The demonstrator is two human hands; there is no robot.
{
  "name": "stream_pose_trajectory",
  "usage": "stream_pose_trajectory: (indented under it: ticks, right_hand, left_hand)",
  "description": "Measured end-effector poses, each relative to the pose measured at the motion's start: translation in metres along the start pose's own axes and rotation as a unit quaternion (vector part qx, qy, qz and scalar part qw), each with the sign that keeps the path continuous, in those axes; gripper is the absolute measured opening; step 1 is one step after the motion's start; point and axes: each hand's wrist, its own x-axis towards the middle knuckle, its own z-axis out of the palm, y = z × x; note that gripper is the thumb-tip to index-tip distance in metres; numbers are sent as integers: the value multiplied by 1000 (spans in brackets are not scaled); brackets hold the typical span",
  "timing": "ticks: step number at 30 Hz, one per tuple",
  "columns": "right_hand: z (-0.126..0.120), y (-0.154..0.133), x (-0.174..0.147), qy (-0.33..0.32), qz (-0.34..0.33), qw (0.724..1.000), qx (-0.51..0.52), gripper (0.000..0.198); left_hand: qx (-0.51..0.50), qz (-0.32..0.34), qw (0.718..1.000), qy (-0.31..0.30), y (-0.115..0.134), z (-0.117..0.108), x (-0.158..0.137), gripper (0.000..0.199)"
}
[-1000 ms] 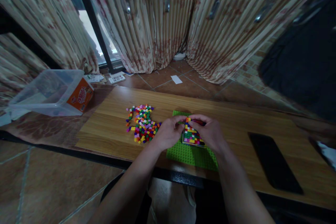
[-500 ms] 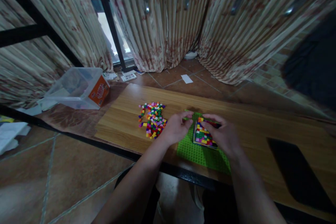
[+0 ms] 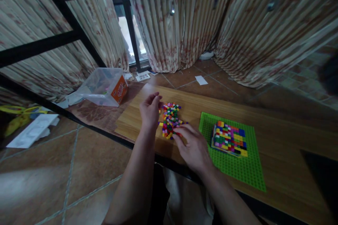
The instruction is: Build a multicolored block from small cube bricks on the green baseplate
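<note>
- Multicoloured small plastic bricks [image 3: 170, 119] lay in a loose heap on the light wooden tabletop [image 3: 264, 119], in red, yellow, green, blue, purple and orange, each too small to show its studs.
- Left hand [image 3: 150, 109] rested at the heap's left edge, its fingers curled loosely and gripping nothing that could be seen.
- Right hand [image 3: 192, 146] lay flat just beside the heap's near edge, fingers spread open, the fingertips [image 3: 176, 135] touching the nearest bricks.
- Bright green studded plastic baseplate [image 3: 232, 168] sat to the right of the heap, clear of both hands.
- Square block of many-coloured bricks [image 3: 229, 138] stood on that baseplate, several layers high.
- Clear plastic storage tub with an orange label [image 3: 104, 87] stood past the table's left end; its contents were too blurred to tell.
</note>
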Motion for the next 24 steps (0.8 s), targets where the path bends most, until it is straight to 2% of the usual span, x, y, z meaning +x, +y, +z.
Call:
stream_pose_trajectory:
  ticks: [4,7,12,16,19,24]
  right_hand:
    - [25,-4,15,-7,7,999,-37,15]
    - [42,-8,28,-6,15,998,-57,19]
    - [63,-16,42,-20,35,994,-98,19]
    - [69,-19,44,-30,69,987,-142,16]
    - [70,-17,45,-34,67,984,-161,17]
    - [62,-17,50,-17,58,989,-135,19]
  left_hand:
    - [-49,-48,997,36,6,-15,4,23]
    - [-85,-89,992,30,11,-20,5,26]
    - [-96,-100,990,13,15,-26,7,27]
    - [-90,-108,990,1,16,-29,9,26]
    - [-97,-117,988,-2,17,-29,9,25]
    - [-98,-116,988,-3,17,-27,8,24]
